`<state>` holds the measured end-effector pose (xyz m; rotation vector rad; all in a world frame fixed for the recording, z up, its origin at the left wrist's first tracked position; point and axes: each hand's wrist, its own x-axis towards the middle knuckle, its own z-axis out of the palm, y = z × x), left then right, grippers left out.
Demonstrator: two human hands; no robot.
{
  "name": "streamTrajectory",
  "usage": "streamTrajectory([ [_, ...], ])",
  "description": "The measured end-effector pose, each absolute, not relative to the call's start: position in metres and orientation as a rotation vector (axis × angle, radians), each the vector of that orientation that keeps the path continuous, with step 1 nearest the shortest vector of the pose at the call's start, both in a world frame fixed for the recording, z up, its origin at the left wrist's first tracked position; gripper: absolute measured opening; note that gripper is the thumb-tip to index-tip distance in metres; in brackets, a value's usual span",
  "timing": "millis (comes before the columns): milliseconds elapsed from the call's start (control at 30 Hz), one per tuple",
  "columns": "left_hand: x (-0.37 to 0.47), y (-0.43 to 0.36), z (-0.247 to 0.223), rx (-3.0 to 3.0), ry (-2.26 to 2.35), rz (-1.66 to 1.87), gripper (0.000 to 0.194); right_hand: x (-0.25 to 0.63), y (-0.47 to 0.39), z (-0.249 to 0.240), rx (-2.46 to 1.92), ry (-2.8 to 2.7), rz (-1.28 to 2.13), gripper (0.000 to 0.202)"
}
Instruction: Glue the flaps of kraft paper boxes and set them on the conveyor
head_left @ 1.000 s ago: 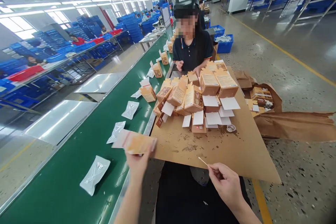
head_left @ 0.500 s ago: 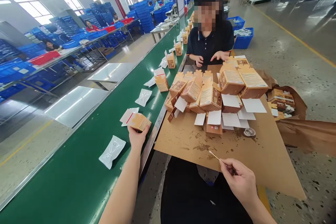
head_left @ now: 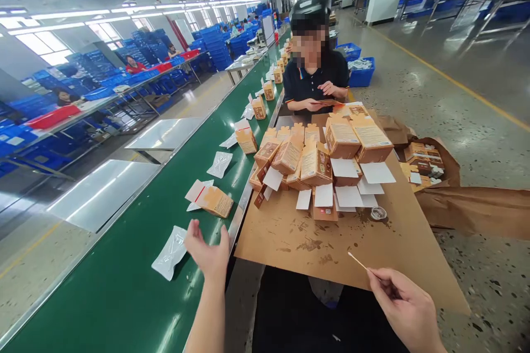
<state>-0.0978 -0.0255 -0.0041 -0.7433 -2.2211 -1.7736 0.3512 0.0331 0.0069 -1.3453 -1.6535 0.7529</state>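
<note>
My left hand (head_left: 208, 248) hovers over the green conveyor belt (head_left: 124, 265), fingers spread and nothing in them. Just beyond it an orange-brown carton (head_left: 216, 201) lies on its side on the belt, its white flap open toward the left. Close to the fingers on the left is a clear plastic packet (head_left: 169, 253); another packet (head_left: 219, 164) lies farther up. In my right hand (head_left: 403, 300) a cotton swab (head_left: 358, 261) is pinched, its white tip pointing up and left above the cardboard sheet (head_left: 281, 231). Dark wet stains mark the cardboard beneath the tip.
Several cartons (head_left: 317, 165) with open white flaps are piled on the cardboard, beside a small clear round dish (head_left: 378, 213). Across from me sits a co-worker (head_left: 317, 77) holding a flat brown piece. A paper sack (head_left: 451, 168) of cartons stands at right; more cartons (head_left: 259, 108) line the belt.
My left hand has let go of the carton and drawn back toward me, opening. My right hand still holds the cotton swab. The co-worker now holds a flat brown piece.
</note>
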Motion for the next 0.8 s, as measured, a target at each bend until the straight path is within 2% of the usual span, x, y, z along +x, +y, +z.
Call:
streamTrajectory([
  [67, -0.083, -0.015, 0.003, -0.986, -2.081, -1.847, 0.07, 0.363, 0.029, 0.007, -1.393, -1.555, 0.741, 0.032],
  [133, -0.077, 0.018, 0.02, -1.226, -2.126, -1.86, 0.053, 0.367, 0.028, 0.009, -1.403, -1.49, 0.735, 0.03],
  [233, -0.082, 0.088, 0.047, -1.415, -2.366, -1.665, 0.048, 0.364, 0.028, 0.012, -1.361, -1.473, 0.727, 0.033],
  [333, -0.088, 0.137, 0.06, -1.491, -2.451, -1.548, 0.025, 0.361, 0.026, 0.014, -1.349, -1.472, 0.686, 0.033],
  [400, -0.089, 0.143, 0.062, -1.462, -2.41, -1.559, 0.018, 0.363, 0.023, 0.013, -1.357, -1.455, 0.661, 0.033],
  [600, -0.088, 0.069, 0.06, -1.306, -2.109, -1.503, 0.024, 0.378, 0.013, 0.012, -1.439, -1.414, 0.675, 0.028],
  [733, -0.067, -0.025, 0.029, -1.523, -1.867, -1.191, 0.011, 0.392, 0.014, 0.017, -1.473, -1.384, 0.62, 0.029],
  [800, -0.049, -0.067, 0.004, -1.681, -1.805, -1.074, 0.023, 0.4, 0.02, 0.019, -1.483, -1.385, 0.582, 0.031],
])
